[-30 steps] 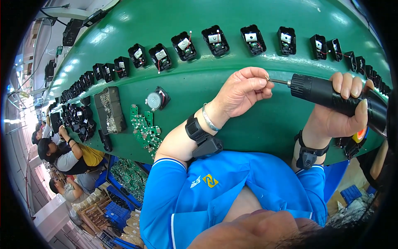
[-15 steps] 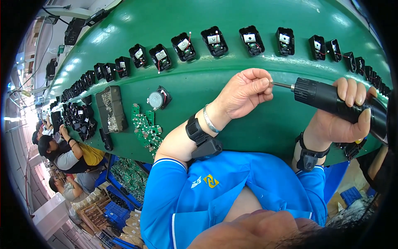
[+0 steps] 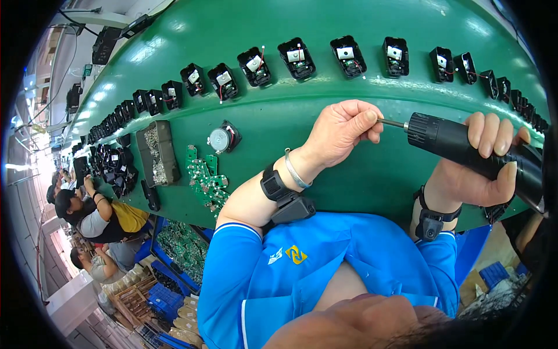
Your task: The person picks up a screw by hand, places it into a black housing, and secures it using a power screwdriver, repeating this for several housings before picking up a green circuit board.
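My right hand is wrapped around a black electric screwdriver, held level above the table with its bit pointing left. My left hand pinches thumb and forefinger at the tip of the slim metal bit. Whatever sits between those fingertips is too small to make out. Left of my left arm, a round speaker in a black frame lies on the green table. Beside it are a pile of green circuit boards and a dark tray with small metal screws.
Open black housings with white plates and red wires stand in a long curved row across the far side. More black parts are heaped at the left, near co-workers. A blue crate of circuit boards stands below the table edge.
The screwdriver has shifted slightly left and down, its bit now reaching further into my left fingertips. My left hand keeps its pinch and has tilted a little.
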Motion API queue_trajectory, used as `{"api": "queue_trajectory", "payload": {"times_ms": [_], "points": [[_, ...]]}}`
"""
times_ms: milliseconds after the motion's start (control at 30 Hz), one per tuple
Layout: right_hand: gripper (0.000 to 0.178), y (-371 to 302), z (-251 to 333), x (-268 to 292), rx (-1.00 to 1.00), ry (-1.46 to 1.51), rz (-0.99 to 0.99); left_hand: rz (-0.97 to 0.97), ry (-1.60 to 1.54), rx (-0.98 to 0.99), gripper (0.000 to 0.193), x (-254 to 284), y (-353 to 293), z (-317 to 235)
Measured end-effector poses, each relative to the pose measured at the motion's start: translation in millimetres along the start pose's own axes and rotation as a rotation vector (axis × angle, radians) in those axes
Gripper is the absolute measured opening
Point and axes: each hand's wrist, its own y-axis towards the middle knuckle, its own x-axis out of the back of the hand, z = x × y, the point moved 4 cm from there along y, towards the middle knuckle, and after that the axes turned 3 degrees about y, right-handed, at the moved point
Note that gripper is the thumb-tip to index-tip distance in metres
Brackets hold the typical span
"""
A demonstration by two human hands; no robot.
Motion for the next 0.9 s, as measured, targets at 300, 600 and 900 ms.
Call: {"api": "queue_trajectory", "payload": {"times_ms": [300,600,900], "points": [[0.042,-3,-3,-4,0.021,-0.059,0.069,-0.045,0.109,0.021,0.024,-2,1,2],[0.040,0,-10,2,0.024,-0.067,0.029,-0.056,0.752,-0.178,0.032,6,5,-32],[0.023,29,-60,-4,0.038,-0.163,-0.127,-0.295,2.042,-0.659,0.069,38,41,-79]]}}
